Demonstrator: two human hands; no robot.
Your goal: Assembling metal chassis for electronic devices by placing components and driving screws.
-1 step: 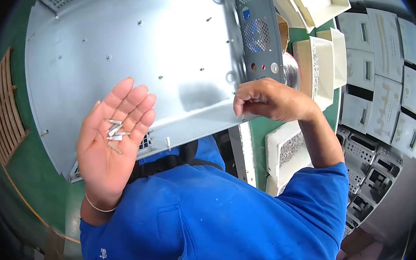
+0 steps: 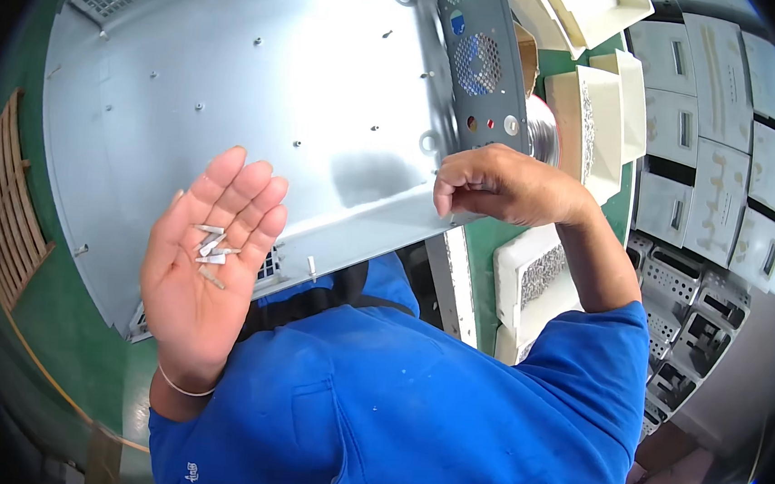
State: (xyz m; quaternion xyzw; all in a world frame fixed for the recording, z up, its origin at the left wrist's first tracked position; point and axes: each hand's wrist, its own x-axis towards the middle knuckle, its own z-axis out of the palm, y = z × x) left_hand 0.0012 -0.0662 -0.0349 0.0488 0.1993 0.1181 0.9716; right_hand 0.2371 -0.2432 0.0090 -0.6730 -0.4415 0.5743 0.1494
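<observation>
Tapered pieces lie on the left hand's flat, unclenched palm, left of frame centre. I see the right hand curled, centre-right, near the metal panel; can't tell if it's gripping anything.

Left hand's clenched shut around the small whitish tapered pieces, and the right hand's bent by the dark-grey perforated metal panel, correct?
Not quite: the head view shows the left hand open, palm up, with the small whitish tapered pieces lying on it. The rest stands.
</observation>
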